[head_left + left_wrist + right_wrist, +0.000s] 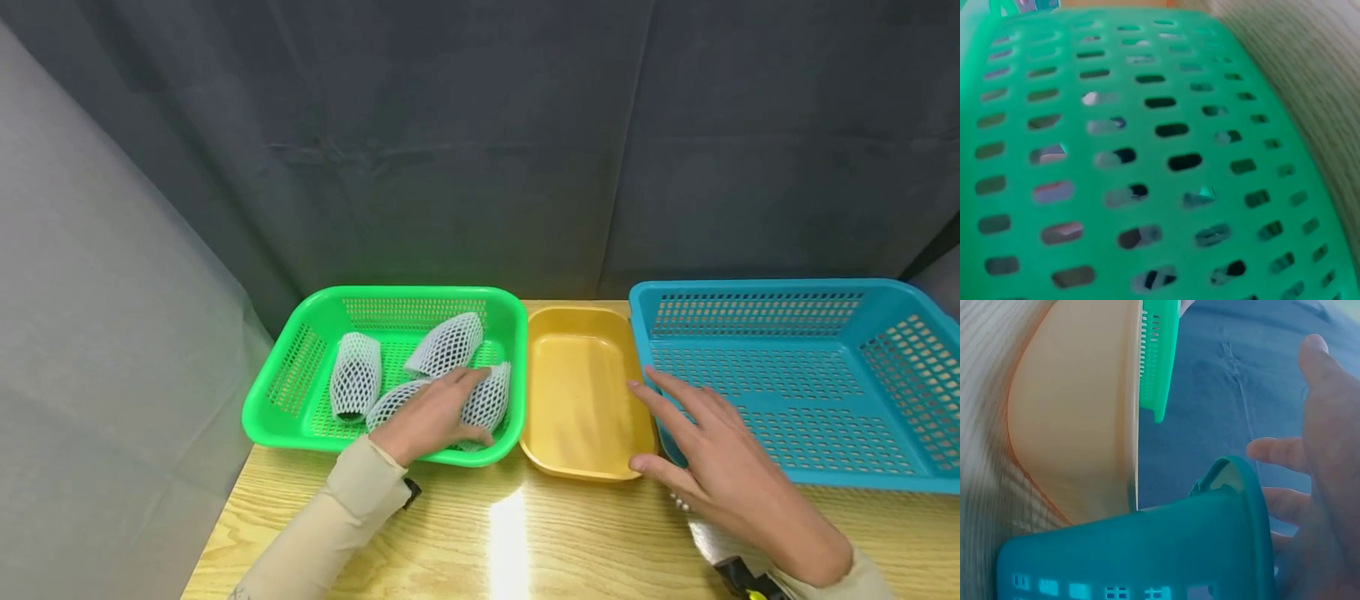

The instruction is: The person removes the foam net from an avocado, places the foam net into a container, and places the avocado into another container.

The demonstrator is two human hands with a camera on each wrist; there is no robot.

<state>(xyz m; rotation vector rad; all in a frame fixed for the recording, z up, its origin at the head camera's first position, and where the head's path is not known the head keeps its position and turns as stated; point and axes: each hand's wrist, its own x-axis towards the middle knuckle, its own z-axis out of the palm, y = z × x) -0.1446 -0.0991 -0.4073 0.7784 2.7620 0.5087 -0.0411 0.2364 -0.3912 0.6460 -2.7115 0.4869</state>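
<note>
Left hand, spread wide over the foam net in the green basket's near-right corner, could drag the neighbouring net if meshes snag; right hand wide, holding nothing.

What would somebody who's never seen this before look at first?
Probably the bright green basket on the left, with white mesh sleeves inside and the left hand in among them. Next might come the big blue basket on the right, with the right hand at its near left edge. Between the baskets sits a smaller yellow tray.
</note>
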